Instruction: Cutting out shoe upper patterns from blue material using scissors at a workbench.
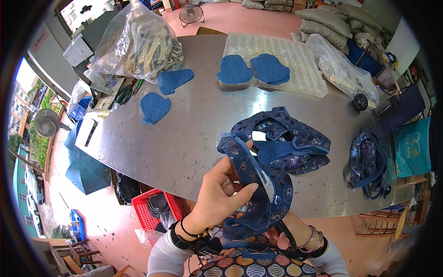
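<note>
Patterned dark blue fabric piece (pixel 282 190): in front of the wearer, off the near edge of the metal table (pixel 189 138) at its lower end, the upper part over the tabletop. Pale blue lining shows along one edge.

Left hand (pixel 220 196): thumb and fingers clamped on the piece near its upper left side. Right hand (pixel 277 237): lower, at the bottom of the piece, partly covered by it; a dark curved object (pixel 287 234) lies against it, kind unclear. Cannot tell whether this hand grips the cloth. Hands well apart.

Just beyond, on the table: a bundle of similar patterned cloth (pixel 311 131), folded open, plain blue lining showing. A second bundle (pixel 362 159) at the right, near a teal bag (pixel 412 154).

Far side of table: blue fuzzy cut pieces (pixel 235 69) on a translucent bumpy sheet (pixel 302 69); two loose blue pieces (pixel 155 107) left of it, directly on metal. Behind those, a large clear plastic bag (pixel 134 44) with pale strips inside.

Below the table's left edge: a red basket (pixel 146 214). Floor beyond: a fan (pixel 191 16); stacked sacks (pixel 325 21) at far right.
</note>
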`<state>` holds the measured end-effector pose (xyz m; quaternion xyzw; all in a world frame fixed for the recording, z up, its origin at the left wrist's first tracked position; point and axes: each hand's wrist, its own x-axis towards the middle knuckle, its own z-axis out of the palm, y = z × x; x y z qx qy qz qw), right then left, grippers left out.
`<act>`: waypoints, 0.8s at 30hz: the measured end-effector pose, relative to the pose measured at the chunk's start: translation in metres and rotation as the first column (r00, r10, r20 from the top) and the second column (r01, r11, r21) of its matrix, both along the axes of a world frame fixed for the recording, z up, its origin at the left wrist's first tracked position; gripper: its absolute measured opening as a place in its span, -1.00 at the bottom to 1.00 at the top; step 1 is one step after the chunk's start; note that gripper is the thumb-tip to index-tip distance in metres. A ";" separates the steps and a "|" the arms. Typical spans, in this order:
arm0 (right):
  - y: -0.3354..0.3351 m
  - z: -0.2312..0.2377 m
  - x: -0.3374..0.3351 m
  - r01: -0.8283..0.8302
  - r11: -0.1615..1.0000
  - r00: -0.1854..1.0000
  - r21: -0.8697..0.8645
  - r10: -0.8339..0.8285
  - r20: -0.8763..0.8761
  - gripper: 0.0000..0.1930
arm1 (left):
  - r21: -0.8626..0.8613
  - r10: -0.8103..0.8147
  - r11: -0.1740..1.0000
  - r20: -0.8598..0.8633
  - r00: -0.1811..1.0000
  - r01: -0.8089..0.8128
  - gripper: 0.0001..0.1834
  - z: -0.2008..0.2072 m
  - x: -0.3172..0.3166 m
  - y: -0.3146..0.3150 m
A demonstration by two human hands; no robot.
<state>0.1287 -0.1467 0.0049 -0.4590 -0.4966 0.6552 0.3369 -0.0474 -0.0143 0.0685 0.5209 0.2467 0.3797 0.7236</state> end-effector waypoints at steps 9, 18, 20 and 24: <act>0.006 0.010 0.008 -0.076 0.997 0.986 -0.020 0.078 0.150 -0.32 | -0.025 0.003 1.000 -0.017 1.000 -0.003 -0.34 0.001 0.000 0.000; -0.001 -0.002 0.004 0.025 0.997 0.999 -0.069 -0.021 0.049 -0.34 | -0.064 0.008 0.998 -0.045 0.999 -0.011 -0.46 -0.001 -0.002 0.005; 0.003 -0.003 0.005 -0.045 0.999 0.999 -0.025 0.045 -0.001 -0.36 | -0.065 0.058 0.996 -0.046 0.997 -0.061 -0.43 0.002 0.000 0.002; 0.011 0.024 -0.002 0.009 1.000 1.000 -0.007 -0.009 -0.023 -0.32 | -0.063 -0.041 0.997 -0.050 0.998 0.037 -0.44 -0.003 0.001 -0.001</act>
